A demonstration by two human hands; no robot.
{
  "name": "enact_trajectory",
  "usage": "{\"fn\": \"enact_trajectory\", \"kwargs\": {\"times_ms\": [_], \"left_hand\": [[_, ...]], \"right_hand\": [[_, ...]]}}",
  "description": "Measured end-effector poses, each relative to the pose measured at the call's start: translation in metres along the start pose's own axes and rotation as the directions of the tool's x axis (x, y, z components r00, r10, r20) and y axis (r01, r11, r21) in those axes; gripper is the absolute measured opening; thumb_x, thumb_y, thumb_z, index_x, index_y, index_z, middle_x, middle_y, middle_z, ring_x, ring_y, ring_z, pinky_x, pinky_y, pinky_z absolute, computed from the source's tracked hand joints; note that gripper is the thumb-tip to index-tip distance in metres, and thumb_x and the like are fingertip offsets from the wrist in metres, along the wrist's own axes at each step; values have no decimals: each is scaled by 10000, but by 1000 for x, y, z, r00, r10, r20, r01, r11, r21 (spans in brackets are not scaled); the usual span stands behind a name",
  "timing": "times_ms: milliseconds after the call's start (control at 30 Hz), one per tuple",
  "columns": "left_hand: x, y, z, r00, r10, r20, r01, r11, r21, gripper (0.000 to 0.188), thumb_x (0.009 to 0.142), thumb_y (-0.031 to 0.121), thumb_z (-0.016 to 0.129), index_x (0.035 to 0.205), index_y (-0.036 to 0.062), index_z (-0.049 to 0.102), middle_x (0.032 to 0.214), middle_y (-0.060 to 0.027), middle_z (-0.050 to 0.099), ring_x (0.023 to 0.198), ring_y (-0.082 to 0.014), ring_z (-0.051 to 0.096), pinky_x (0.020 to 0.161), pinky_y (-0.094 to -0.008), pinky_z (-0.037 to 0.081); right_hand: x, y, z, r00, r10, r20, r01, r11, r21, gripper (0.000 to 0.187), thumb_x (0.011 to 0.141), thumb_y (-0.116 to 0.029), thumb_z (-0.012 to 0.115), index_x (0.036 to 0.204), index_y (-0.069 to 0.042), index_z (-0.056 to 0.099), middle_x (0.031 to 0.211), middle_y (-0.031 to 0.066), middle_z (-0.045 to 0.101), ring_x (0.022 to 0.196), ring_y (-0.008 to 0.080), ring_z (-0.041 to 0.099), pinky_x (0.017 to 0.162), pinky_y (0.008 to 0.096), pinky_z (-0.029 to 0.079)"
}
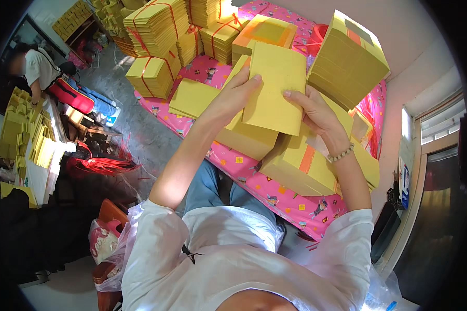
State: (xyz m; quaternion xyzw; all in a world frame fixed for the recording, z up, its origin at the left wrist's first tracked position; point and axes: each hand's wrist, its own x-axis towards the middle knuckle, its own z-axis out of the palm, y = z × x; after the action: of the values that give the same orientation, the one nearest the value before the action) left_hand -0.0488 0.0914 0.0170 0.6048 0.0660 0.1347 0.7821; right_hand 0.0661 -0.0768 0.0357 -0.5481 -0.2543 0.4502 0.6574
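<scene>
A stack of yellow paper sheets [275, 90] is held up in front of me between both hands. My left hand [237, 93] is closed on its left edge, the thumb lying on the front face. From the other side, my right hand [319, 111] grips the right edge with its thumb on the front; the fingers behind are hidden. Beneath the held stack sits a thick block of yellow paper [250, 139]. Below my right hand lies a yellow bundle with an orange strip [298, 163]. A flat yellow pile [191, 97] lies left of my left forearm.
A pink patterned cloth [233, 160] covers the table. Bundles tied with red ribbon [158, 26] stand at the far left. A tall yellow block [347, 62] and a red container [316, 37] are at the far right. Another person [49, 72] works at a side table.
</scene>
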Motion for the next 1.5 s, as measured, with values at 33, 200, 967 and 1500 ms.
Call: {"fn": "enact_trajectory", "kwargs": {"times_ms": [33, 200, 967, 1500], "left_hand": [[0, 0, 0, 1000, 0, -2, 0, 1000, 6, 435, 990, 193, 434, 1388, 31, 364, 1285, -82, 509, 1166, -160, 509, 959, -320, 432], [-1, 3, 4, 999, -23, -24, 24, 999, 23, 415, 991, 203, 437, 1363, 25, 388, 1242, -74, 539, 1123, -155, 537, 930, -312, 451], [-7, 2, 14, 997, 34, -63, -29, 996, 83, 345, 999, 195, 416, 1288, 10, 451, 1210, -74, 560, 1090, -130, 543, 918, -279, 436], [-17, -28, 32, 893, 403, -198, -372, 911, 177, 324, 986, 124, 417, 1283, -6, 404, 1142, -105, 552, 1027, -140, 523, 887, -291, 426]], "right_hand": [[0, 0, -1, 1000, 6, 2, -6, 1000, 0, 461, 874, -175, 659, 1243, 38, 482, 1150, 107, 612, 1003, 151, 624, 854, 290, 527], [2, 2, -7, 998, 57, 25, -58, 998, 32, 459, 882, -182, 646, 1242, 49, 479, 1151, 115, 607, 1004, 148, 623, 846, 277, 535], [0, 15, -8, 990, -119, -73, 108, 985, -138, 485, 854, -129, 673, 1260, 24, 458, 1165, 109, 594, 1033, 152, 596, 882, 289, 499], [-17, 5, 10, 971, -227, -73, 195, 932, -307, 482, 849, -122, 682, 1249, 25, 457, 1156, 97, 594, 1031, 146, 589, 896, 279, 482]]}}
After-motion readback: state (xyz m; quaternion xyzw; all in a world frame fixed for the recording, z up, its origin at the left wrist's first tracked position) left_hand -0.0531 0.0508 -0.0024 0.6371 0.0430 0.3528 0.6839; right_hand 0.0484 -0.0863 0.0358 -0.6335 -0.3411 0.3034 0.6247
